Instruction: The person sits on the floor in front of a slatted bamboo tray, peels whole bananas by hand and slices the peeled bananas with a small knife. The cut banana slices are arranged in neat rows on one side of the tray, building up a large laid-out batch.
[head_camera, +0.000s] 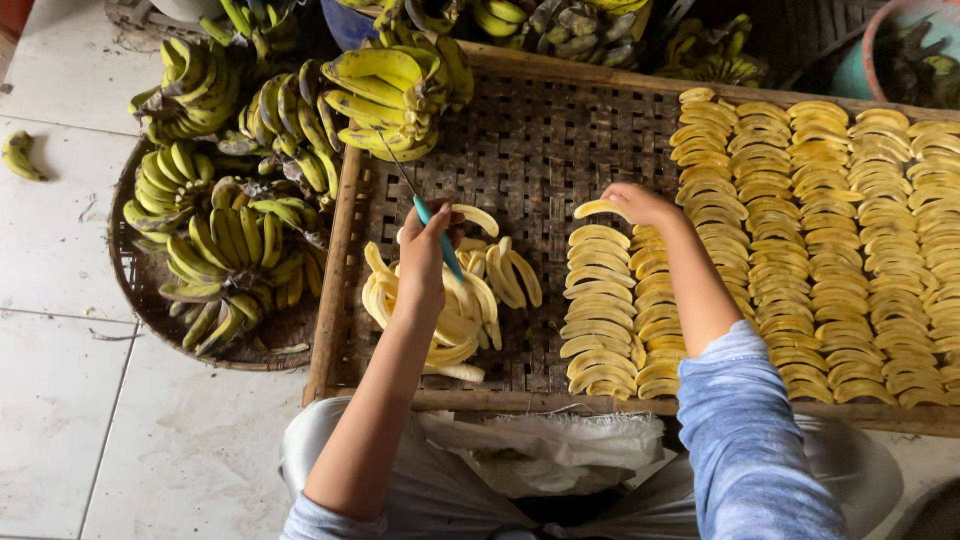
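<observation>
Right now my left hand (425, 250) is closed around a knife with a teal handle (440, 240); its thin blade points up and away from me, toward the bunch of yellow bananas (390, 95) resting on the far left corner of the woven tray (520, 140). That hand hovers over a loose heap of peeled banana slices (455, 305) lying on the left part of the tray, and one pale slice seems to sit just beside my fingers, though I cannot tell whether I grip it too.

My right hand (640, 203) reaches farther out, its fingers pinched on a single banana slice (597, 208) at the top of the nearest row. Below it the short row of slices (598, 315) runs back toward me, each curved piece overlapping the next. To the right, more rows (820, 250) fill the tray almost edge to edge, packed tight side by side.

Left of the tray, a round basket (135, 290) on the tiled floor (60, 230) holds many green-and-yellow bunches. One lone banana (20, 155) lies on the tiles well apart from it. A pale plastic bag (560, 450) sits in my lap, near the tray's closest edge.
</observation>
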